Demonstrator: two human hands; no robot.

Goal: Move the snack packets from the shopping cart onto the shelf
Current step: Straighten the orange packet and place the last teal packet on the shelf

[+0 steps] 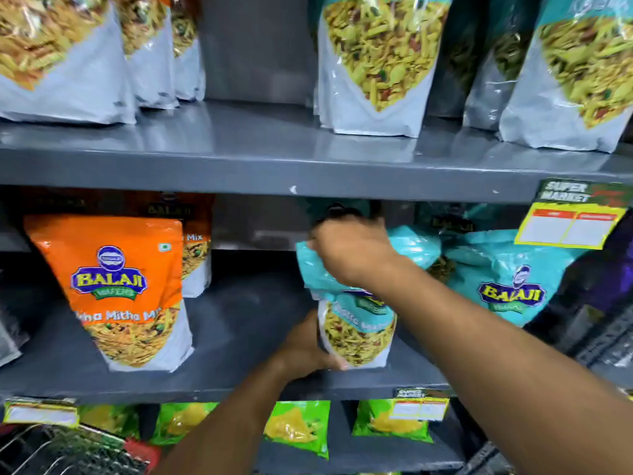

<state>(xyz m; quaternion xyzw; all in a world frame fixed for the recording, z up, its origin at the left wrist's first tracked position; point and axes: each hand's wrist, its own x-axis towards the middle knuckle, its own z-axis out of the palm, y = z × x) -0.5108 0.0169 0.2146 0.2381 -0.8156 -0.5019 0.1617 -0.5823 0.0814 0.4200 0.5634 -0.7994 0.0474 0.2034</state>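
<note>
Nearest, a shopping cart corner shows lower left. Both hands clasp a teal Balaji packet upright on the grey middle shelf: left hand at its base, right hand gripping its top. Left stands an orange Balaji Wafers pouch.

I see two bare forearms, no sleeves reaching them. My left hand and right hand wear no gloves.

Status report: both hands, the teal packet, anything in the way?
Right hand grips teal packet top; left hand holds its base. Packet upright on middle shelf. Nothing blocking.
</note>
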